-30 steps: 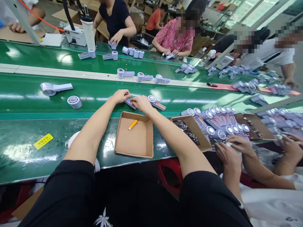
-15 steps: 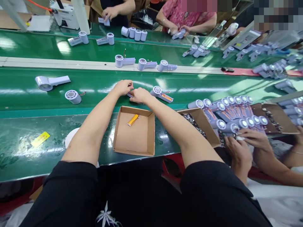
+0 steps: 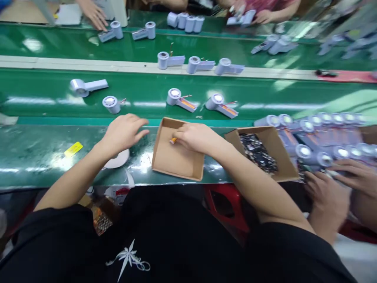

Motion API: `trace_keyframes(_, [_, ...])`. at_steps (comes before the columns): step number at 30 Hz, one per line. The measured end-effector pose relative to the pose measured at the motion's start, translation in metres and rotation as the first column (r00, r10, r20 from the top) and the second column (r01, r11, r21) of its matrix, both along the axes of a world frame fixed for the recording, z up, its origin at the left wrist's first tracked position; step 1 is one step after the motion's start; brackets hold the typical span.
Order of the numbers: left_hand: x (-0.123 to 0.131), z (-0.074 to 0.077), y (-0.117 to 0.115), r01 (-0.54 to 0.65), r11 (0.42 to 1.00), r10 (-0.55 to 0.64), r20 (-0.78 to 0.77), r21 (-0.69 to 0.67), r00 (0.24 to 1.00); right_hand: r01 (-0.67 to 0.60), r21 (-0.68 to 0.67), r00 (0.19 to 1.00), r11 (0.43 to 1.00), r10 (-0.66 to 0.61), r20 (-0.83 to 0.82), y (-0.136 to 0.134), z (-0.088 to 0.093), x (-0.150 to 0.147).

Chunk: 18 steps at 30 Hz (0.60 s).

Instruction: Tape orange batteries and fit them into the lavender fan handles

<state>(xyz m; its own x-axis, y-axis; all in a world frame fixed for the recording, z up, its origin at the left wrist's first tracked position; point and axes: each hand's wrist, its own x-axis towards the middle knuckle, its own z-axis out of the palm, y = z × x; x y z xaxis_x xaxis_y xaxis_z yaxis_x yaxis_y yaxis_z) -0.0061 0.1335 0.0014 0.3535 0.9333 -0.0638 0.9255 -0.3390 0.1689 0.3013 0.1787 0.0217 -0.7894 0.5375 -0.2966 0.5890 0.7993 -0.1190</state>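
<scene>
Back from belt (image 3: 141, 92), right hand (image 3: 193, 136) grips battery (image 3: 173, 140) inside box (image 3: 167, 161); left hand (image 3: 124, 131), empty, hangs outside its edge.

The battery (image 3: 172, 140) is in the box (image 3: 172, 161) by the right hand (image 3: 194, 137). Parts (image 3: 259, 153) are right of that hand, two fans (image 3: 180, 99) behind.

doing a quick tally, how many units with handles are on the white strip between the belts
3, in a row along the white strip: a left unit, a middle unit and a right unit. None looks hidden.
</scene>
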Motion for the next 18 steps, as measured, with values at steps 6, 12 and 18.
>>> trace_keyframes(6, [-0.122,-0.021,-0.165,0.096,0.993,-0.091,0.073,-0.062,0.993,0.095,0.228,0.952,0.969,-0.021,-0.307,-0.063,-0.017,-0.002])
trace_keyframes(12, [-0.088,-0.025,-0.175,0.04,0.987,-0.037,-0.024,0.157,0.999,0.183,-0.079,0.695,0.98,-0.185,-0.695,-0.137,-0.014,-0.048])
trace_keyframes(18, [-0.045,0.022,-0.179,0.097,0.92,-0.136,0.076,0.38,0.988,-0.15,-0.825,0.575,0.544,-0.631,-0.521,-0.181,-0.033,-0.083])
